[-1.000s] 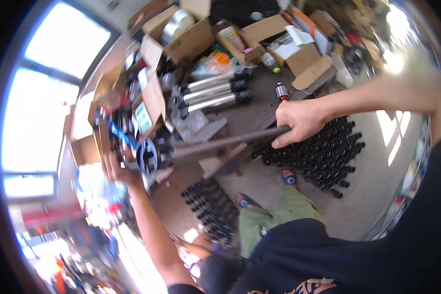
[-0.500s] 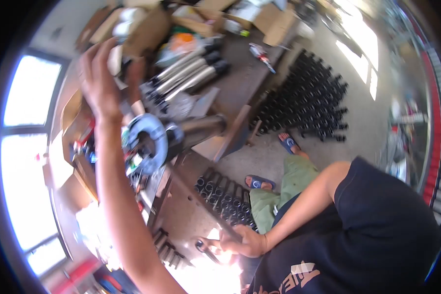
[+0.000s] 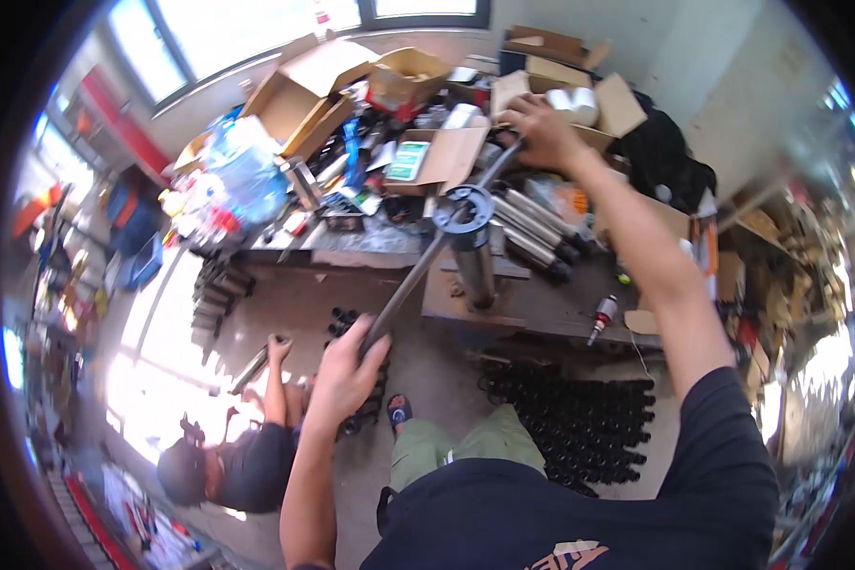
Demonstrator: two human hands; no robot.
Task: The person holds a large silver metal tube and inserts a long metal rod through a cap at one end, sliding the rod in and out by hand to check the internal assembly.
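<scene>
A long grey metal bar (image 3: 414, 278) slants across a round blue-grey flange (image 3: 463, 207) with holes in its rim. The flange sits on top of an upright metal cylinder (image 3: 476, 271) at the workbench's front edge. My left hand (image 3: 347, 372) is closed around the bar's near end, out over the floor. At the far end, my right hand (image 3: 544, 135) grips the bar with curled fingers, over the cluttered bench. How the bar engages the flange, I cannot make out.
Several shiny tubes (image 3: 532, 228) lie right of the cylinder on the workbench (image 3: 560, 309). Cardboard boxes (image 3: 299, 100) and plastic bags crowd its back. Black cylindrical parts (image 3: 575, 418) cover floor at right. A person (image 3: 247, 465) crouches at lower left, holding a tube (image 3: 250, 370).
The view has swung round. My hands have swapped ends: the left was open near the far end, the right held the near end. Now both grip the bar.
</scene>
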